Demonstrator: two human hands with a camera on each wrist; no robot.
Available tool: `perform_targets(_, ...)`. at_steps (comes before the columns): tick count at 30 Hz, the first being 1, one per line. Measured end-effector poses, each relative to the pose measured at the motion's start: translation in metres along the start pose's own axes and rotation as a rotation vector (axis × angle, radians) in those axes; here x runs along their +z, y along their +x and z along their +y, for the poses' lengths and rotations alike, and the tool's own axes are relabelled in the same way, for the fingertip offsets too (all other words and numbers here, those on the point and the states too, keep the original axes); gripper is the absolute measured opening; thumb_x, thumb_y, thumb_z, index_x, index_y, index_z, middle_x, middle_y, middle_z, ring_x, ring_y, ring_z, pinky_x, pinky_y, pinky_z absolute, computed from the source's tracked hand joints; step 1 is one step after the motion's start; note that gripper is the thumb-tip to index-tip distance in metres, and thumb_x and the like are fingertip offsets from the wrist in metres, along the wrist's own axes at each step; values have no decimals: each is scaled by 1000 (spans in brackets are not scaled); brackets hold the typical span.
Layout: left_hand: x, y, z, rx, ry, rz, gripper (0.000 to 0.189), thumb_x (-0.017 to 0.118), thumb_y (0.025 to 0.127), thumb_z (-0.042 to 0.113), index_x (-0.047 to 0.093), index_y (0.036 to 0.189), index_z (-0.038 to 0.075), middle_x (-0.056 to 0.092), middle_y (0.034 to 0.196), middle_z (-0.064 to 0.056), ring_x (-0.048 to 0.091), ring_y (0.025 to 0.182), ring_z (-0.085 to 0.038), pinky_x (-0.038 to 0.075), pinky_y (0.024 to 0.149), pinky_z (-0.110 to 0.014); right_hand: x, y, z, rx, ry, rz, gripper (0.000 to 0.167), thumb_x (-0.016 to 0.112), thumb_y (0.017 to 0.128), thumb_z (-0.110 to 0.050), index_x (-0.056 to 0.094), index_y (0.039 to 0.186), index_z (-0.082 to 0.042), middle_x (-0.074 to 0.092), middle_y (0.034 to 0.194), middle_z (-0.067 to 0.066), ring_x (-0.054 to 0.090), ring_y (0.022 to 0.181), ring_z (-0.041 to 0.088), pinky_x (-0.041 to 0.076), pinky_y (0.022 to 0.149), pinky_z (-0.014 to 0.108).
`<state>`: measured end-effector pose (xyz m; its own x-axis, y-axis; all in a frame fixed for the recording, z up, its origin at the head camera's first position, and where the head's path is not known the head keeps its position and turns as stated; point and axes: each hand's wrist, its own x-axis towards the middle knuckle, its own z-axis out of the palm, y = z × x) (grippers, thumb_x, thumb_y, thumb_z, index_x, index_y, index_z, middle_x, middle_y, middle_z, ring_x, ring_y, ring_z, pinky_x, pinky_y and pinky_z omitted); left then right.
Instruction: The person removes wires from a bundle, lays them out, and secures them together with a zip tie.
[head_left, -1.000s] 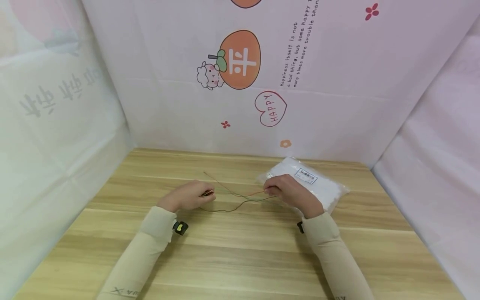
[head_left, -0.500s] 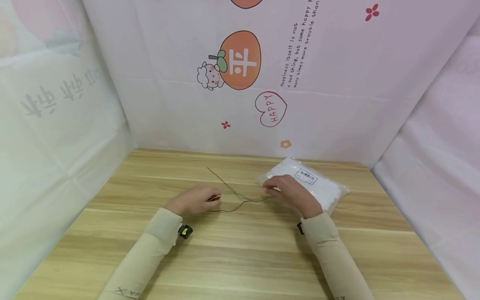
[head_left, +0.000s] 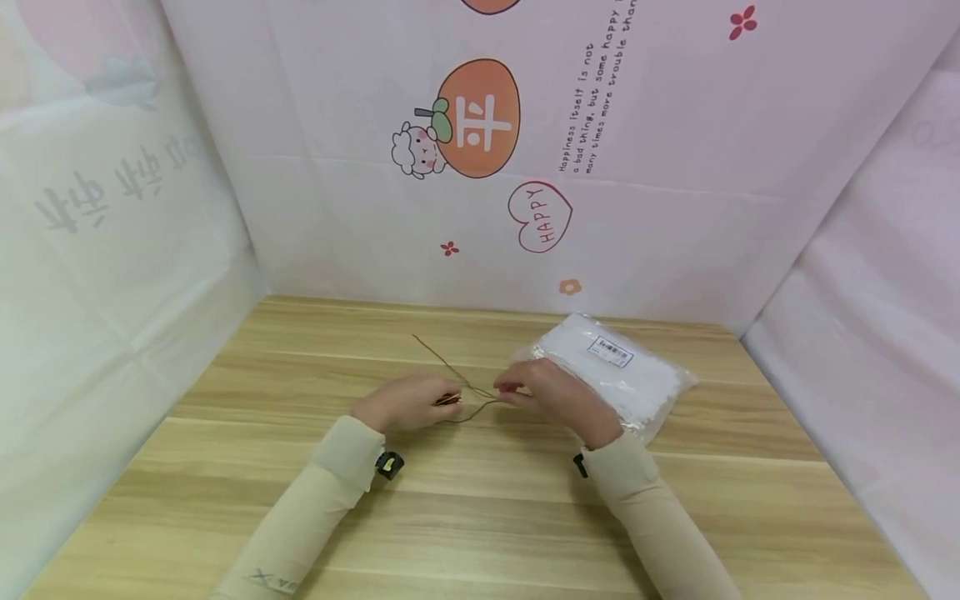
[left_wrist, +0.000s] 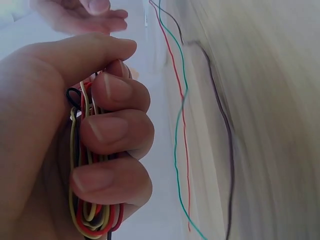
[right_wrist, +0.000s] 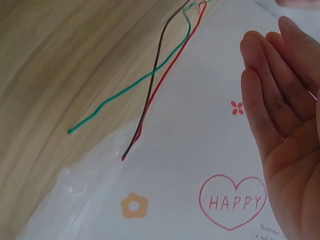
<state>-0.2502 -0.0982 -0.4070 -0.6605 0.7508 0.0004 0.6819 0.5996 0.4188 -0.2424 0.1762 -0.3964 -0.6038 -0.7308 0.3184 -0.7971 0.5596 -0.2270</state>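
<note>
My left hand (head_left: 412, 402) grips a folded bundle of thin coloured wires (left_wrist: 97, 220), with red, yellow and black strands showing between its curled fingers. Loose lengths trail out past it: a red wire (left_wrist: 173, 60), a green wire (left_wrist: 176, 152) and a brown wire (left_wrist: 230, 140). Close by on the right is my right hand (head_left: 555, 396), beside the wires. In the right wrist view its fingers (right_wrist: 265, 75) are nearly straight and hold nothing. The free ends of the green wire (right_wrist: 120, 92), red wire (right_wrist: 172, 62) and brown wire (right_wrist: 159, 50) cross one another there.
A clear plastic bag (head_left: 641, 379) with white contents and a barcode label lies behind my right hand on the wooden table (head_left: 480, 517). Printed white cloth (head_left: 337, 208) walls the table at the back and both sides.
My left hand has moved right with the wire bundle, and my right hand has come left, narrowing the gap. The wires' loose ends, earlier reaching the right fingers, are now free of them.
</note>
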Motion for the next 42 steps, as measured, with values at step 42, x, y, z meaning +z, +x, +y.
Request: perform_targets(42, 15, 19, 21, -75, 108, -47, 36, 44, 115, 30, 65, 91, 14, 56, 80, 4, 54, 75, -13, 51, 77, -36, -7, -1, -7, -20, 36, 66, 7, 74, 91, -7, 77, 87, -13, 74, 82, -5, 64, 74, 2, 60, 69, 30)
